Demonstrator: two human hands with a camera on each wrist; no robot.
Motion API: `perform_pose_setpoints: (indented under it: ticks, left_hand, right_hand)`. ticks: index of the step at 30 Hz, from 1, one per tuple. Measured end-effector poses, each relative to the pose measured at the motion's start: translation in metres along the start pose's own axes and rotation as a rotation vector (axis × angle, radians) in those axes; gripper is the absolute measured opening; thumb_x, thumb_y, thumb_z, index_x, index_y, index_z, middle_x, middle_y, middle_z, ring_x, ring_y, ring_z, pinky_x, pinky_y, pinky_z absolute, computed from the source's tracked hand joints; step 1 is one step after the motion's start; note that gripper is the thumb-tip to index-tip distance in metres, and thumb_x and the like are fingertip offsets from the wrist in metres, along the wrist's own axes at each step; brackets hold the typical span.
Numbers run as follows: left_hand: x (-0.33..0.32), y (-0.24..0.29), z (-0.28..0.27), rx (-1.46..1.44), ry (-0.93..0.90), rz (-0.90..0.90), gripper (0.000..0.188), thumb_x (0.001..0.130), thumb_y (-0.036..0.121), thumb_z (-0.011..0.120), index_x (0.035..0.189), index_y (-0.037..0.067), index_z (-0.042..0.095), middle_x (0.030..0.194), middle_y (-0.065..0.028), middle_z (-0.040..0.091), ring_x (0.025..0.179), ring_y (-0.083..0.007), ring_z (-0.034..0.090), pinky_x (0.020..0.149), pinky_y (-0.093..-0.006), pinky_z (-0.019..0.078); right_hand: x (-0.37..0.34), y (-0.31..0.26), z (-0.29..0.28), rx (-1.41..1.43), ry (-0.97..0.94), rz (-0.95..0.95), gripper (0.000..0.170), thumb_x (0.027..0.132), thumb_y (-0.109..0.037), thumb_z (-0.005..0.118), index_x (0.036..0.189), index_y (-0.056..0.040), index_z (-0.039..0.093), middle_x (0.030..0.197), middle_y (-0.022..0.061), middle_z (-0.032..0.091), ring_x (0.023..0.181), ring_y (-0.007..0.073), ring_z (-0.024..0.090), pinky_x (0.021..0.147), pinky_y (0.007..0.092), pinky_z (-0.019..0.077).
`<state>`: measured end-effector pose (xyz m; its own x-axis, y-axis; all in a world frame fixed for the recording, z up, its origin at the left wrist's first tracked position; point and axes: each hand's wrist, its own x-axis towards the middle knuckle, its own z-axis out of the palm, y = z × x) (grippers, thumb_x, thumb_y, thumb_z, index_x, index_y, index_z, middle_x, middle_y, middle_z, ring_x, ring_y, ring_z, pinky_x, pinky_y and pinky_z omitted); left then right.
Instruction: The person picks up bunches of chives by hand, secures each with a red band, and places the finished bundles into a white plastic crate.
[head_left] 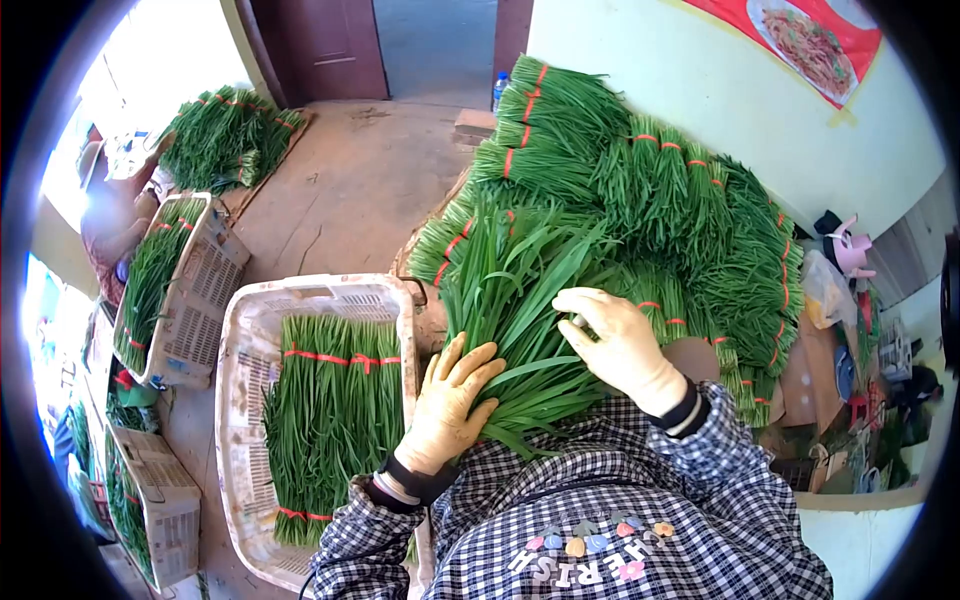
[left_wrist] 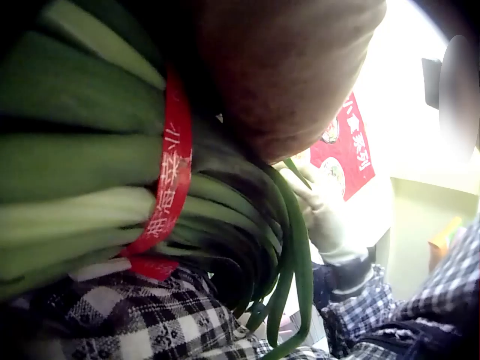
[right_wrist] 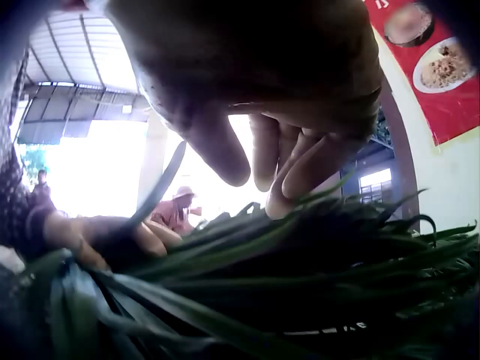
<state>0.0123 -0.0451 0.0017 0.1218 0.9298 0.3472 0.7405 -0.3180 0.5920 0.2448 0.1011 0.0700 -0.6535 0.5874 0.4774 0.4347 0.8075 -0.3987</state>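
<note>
A large bunch of garlic chives point(head_left: 530, 270) with long flat leaves lies across the person's lap. A printed red band point(left_wrist: 171, 169) circles the bunch in the left wrist view. Gloved and spread-fingered, the left hand point(head_left: 450, 405) rests on the near left side of the leaves. Over the right side hovers the gloved right hand point(head_left: 620, 345), its fingers loosely bent. In the right wrist view, the fingertips point(right_wrist: 281, 204) of that hand are right at the upper leaves, with a gap between thumb and fingers.
To the left stands a white plastic crate point(head_left: 408, 330) holding red-banded chives point(head_left: 335, 430). A tall pile of banded bunches point(head_left: 690, 210) lies against the wall at right. More crates point(head_left: 215, 275) and a seated person point(head_left: 110, 220) are at far left. A doorway point(head_left: 435, 50) opens at the back.
</note>
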Motion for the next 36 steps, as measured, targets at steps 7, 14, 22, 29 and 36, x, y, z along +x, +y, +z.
perform_pose_setpoints:
  ticks: [7,14,22,29,36]
  left_hand:
    - [-0.002,0.001,-0.003,0.016,0.023,-0.005,0.063,0.077,0.006,0.08,0.137,0.013,0.062,0.15,-0.0095,0.056,0.148,-0.0451,0.038,0.121,-0.0557,0.0345]
    - [-0.005,-0.005,-0.005,-0.113,0.078,0.038,0.064,0.077,-0.007,0.07,0.138,0.01,0.06,0.148,-0.0141,0.056,0.146,-0.0452,0.043,0.125,-0.0563,0.0301]
    - [-0.008,-0.014,-0.006,-0.277,0.116,0.014,0.074,0.072,-0.01,0.067,0.142,0.01,0.057,0.153,-0.0147,0.051,0.152,-0.0433,0.034,0.126,-0.0538,0.0293]
    - [-0.008,-0.016,-0.005,-0.258,0.09,0.013,0.074,0.072,-0.008,0.068,0.142,0.01,0.057,0.155,-0.0143,0.05,0.153,-0.0424,0.033,0.126,-0.0533,0.0288]
    - [-0.011,-0.015,-0.002,-0.248,0.102,0.004,0.075,0.071,-0.009,0.066,0.143,0.011,0.057,0.154,-0.0157,0.05,0.155,-0.0433,0.03,0.127,-0.0537,0.0257]
  right_hand:
    - [0.005,0.018,0.035,-0.093,-0.107,-0.127,0.014,0.089,-0.015,0.072,0.102,-0.012,0.067,0.089,0.0059,0.068,0.079,0.0297,0.069,0.072,0.0416,0.055]
    - [0.013,-0.028,0.001,-0.216,-0.156,-0.223,0.013,0.084,-0.014,0.072,0.097,-0.0124,0.07,0.085,0.0037,0.066,0.072,0.0246,0.067,0.067,0.0384,0.0521]
    - [-0.009,-0.075,-0.038,-0.217,-0.199,-0.395,0.025,0.083,-0.016,0.072,0.108,-0.0114,0.075,0.08,-0.0006,0.068,0.065,0.0178,0.064,0.06,0.0336,0.047]
    - [-0.002,-0.051,-0.026,-0.186,-0.28,-0.216,0.019,0.089,-0.028,0.074,0.106,-0.0194,0.075,0.073,0.0036,0.067,0.065,0.0236,0.067,0.061,0.0372,0.0535]
    - [0.008,-0.036,-0.004,-0.098,-0.582,-0.063,0.029,0.094,-0.037,0.07,0.114,-0.0174,0.078,0.096,0.0093,0.077,0.086,0.029,0.074,0.076,0.0401,0.0586]
